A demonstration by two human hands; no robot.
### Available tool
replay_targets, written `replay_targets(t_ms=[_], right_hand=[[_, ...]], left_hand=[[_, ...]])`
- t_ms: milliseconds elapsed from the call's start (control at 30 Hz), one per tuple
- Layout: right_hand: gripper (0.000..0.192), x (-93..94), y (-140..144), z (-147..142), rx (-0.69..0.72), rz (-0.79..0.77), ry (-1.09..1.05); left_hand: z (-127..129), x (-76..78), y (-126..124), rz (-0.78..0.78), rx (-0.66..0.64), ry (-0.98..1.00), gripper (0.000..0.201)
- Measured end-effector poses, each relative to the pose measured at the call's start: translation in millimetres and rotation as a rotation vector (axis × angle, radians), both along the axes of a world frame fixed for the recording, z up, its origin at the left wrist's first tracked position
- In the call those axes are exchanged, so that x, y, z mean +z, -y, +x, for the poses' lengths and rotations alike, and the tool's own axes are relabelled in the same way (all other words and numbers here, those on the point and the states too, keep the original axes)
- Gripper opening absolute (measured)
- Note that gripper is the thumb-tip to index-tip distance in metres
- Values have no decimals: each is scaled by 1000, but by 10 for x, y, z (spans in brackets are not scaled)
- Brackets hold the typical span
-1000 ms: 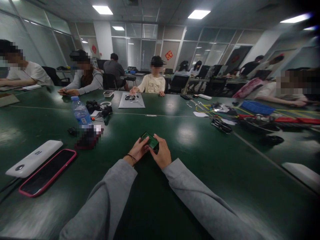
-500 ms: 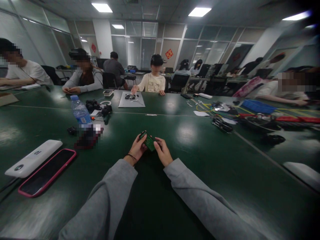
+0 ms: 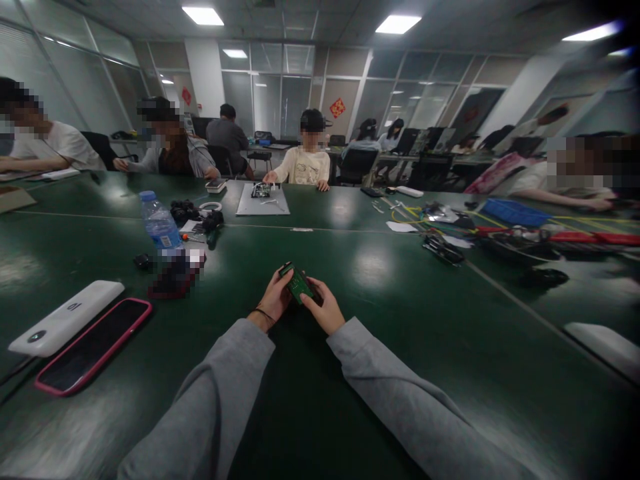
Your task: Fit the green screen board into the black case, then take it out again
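Between my hands, a little above the green table (image 3: 380,373), is a small green circuit board (image 3: 299,285), tilted with its printed face toward me. My left hand (image 3: 275,295) is closed on its left side, the thumb lying over the upper left part by a dark edge piece. On the other side my right hand (image 3: 324,305) grips the board's right edge, its thumb on the lower face and its fingers behind. Something dark shows under the right fingers; I cannot make out what it is. The fingertips behind the board are hidden.
To the left lie a white power bank (image 3: 67,319), a pink-edged phone (image 3: 95,345) and a water bottle (image 3: 161,223). Cables and a blue tray (image 3: 515,212) sit at the right. Across the table, a person (image 3: 306,163) reaches to a grey board (image 3: 263,205) with parts.
My right thumb has moved left and down onto the board's face, and the fingers have shifted behind its right edge. Across the table, the person's hand has lowered to the parts.
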State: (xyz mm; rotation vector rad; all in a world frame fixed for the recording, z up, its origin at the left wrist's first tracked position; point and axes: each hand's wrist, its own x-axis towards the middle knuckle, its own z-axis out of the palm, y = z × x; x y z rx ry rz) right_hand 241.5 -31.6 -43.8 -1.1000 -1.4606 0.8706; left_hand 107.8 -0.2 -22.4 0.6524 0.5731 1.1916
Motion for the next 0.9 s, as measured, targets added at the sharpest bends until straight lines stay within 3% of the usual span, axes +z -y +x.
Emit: replay_targets(t_ms=[233, 367, 533, 667, 900], right_hand=[[58, 70, 57, 9, -340, 212, 368], [60, 89, 81, -20, -224, 377, 578], [62, 196, 215, -117, -112, 427, 648], [54, 247, 296, -180, -136, 391, 577], [46, 209, 255, -174, -199, 354, 512]], left_hand=[[57, 48, 60, -123, -182, 41, 34], [88, 42, 81, -122, -219, 138, 43], [22, 2, 33, -198, -284, 148, 67], [-12, -19, 8, -209, -297, 121, 77], [22, -35, 29, -182, -232, 130, 76]])
